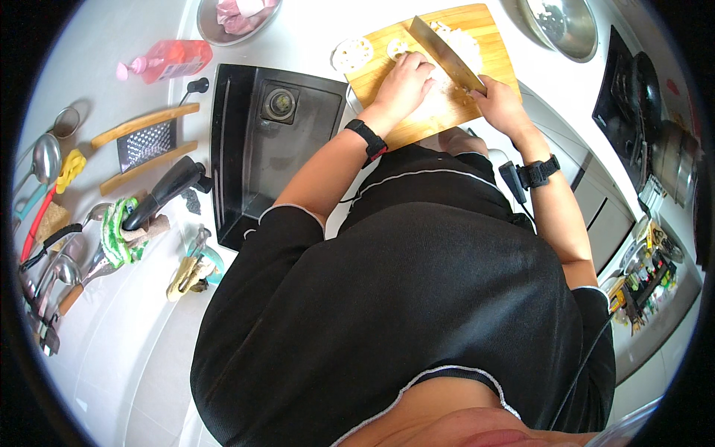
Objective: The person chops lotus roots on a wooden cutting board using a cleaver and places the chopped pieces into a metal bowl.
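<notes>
My right hand point(499, 103) grips the handle of a cleaver point(447, 54), whose broad blade slants up and to the left over a wooden cutting board point(447, 112). My left hand point(405, 82) is on the board, left of the blade, with its fingers bent. Whether anything is under those fingertips cannot be seen. Just beyond them lies a lotus root slice point(397, 48). Chopped pale pieces point(463, 44) are heaped on the far side of the blade. More lotus root slices point(353, 54) sit at the board's left edge.
A black sink point(301, 145) lies left of the board. A metal bowl of raw meat point(240, 36) and a pink pump bottle point(176, 60) stand beyond it. At the right are a steel bowl point(564, 28) and a black cooktop point(614, 95). A grater point(148, 144) is at the left.
</notes>
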Demonstrator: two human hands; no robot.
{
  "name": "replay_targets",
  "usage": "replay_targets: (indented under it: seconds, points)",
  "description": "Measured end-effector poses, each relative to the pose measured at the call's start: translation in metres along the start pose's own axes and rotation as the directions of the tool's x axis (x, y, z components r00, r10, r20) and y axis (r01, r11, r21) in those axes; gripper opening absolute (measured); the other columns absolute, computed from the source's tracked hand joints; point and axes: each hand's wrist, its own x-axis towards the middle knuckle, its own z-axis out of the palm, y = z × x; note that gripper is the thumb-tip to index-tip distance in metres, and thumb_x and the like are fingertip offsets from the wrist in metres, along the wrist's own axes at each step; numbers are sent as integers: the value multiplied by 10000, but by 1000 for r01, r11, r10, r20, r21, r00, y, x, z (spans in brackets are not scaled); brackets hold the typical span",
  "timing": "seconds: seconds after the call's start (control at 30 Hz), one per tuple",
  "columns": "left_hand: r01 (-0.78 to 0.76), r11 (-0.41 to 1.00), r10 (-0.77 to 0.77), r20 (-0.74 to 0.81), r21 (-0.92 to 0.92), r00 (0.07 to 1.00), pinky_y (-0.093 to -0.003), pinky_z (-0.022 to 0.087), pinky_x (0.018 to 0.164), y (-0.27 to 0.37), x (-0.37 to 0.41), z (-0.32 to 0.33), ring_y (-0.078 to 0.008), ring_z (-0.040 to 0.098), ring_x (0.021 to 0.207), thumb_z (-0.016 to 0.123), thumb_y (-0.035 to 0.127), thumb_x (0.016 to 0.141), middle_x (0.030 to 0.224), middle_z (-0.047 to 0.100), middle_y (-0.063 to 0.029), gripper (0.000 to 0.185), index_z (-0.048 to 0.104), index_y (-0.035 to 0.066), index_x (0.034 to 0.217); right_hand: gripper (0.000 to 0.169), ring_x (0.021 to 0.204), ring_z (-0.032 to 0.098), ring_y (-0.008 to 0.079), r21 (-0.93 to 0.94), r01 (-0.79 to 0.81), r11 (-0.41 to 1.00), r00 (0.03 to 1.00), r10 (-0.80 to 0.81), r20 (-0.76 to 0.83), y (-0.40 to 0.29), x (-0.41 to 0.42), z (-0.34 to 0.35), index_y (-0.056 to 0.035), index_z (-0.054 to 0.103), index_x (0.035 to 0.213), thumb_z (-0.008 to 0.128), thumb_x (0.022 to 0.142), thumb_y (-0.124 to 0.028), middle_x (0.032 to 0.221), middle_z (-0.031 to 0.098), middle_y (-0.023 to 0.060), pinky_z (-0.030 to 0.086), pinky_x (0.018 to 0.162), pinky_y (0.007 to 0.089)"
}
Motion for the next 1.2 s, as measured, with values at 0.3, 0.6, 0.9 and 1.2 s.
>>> replay_targets:
  seconds: [0.3,0.6,0.9,1.2]
  points:
    - [-48,999,48,-24,13,999,-412,550,911,-5,-6,-6,-312,644,1019,757,175,889,1030,683,-81,140,750,64,974,342,1060,665,462,-52,24,998,993,-18,116,-17,-5,-1,26,639,1221,620,985,-221,1068,702,310,522,923,499]
    - [-84,993,82,37,77,996,-404,558,880,-3,1,-8,-286,655,1004,715,150,894,1011,704,-61,101,767,70,926,294,1040,670,475,49,-5,999,999,2,47,-25,7,44,42,648,1189,618,958,-136,1039,697,336,533,919,502]
    - [-188,940,220,-84,286,972,-448,484,1001,-25,9,-42,-294,633,1093,664,135,912,1093,699,-55,136,749,91,1010,379,1050,667,476,153,29,988,999,-34,31,-15,7,8,68,623,1240,624,973,-201,1046,688,354,525,932,491]
    - [-30,958,13,60,286,998,-429,511,981,-6,-8,-51,-288,588,1151,740,210,878,1139,650,-80,241,713,73,1075,387,1077,665,466,18,9,1000,999,-9,45,-12,1,4,54,626,1261,611,981,-212,1083,698,330,516,953,495]
